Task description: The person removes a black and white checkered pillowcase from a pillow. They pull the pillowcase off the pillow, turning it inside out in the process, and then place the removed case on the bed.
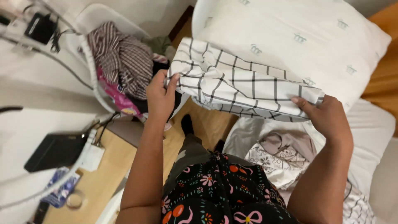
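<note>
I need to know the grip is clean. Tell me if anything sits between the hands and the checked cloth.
Nothing visible does. The left hand and right hand each grip an end of the checked cloth directly.

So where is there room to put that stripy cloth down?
The pillow top, above the checked cloth, is bare. So is the white sheet right of the right hand. The basket by the left hand is stuffed, and the bed below holds a clothes pile.
</note>
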